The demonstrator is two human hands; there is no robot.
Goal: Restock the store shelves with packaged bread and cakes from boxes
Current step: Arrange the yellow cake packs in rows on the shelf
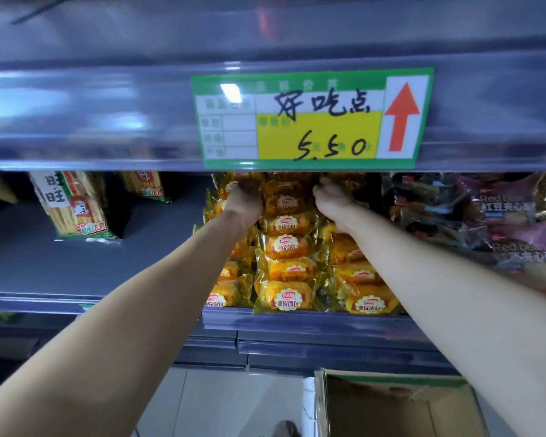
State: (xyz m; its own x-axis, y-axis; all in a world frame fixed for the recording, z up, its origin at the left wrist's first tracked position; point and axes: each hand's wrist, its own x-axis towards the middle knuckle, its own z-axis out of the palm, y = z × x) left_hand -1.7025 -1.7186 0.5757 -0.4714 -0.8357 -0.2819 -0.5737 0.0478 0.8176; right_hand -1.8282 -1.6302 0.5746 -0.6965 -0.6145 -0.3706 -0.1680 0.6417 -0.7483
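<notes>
Forearms fill my foreground, both reaching up onto the grey shelf (76, 266). An open cardboard box (397, 405) stands on the floor below them. My left hand (245, 201) and right hand (331, 198) are at the back of the bread packets (289, 244). Fingers of both are curled onto the rearmost wrappers, with the tips partly hidden under the upper shelf edge.

Packets: clear yellow-gold film, orange-brown loaf inside, scalloped white-and-red badge, text 软面包. They lie in three rows running front to back, the front ones at the shelf lip.

Price tag (312, 119) above is green and yellow. I read handwritten 好吃点, 5.50, plus a red arrow pointing up.

Right of the bread, dark packs (511, 212) read "Red bean". Left, striped bags (76, 209) are marked 旺旺.
</notes>
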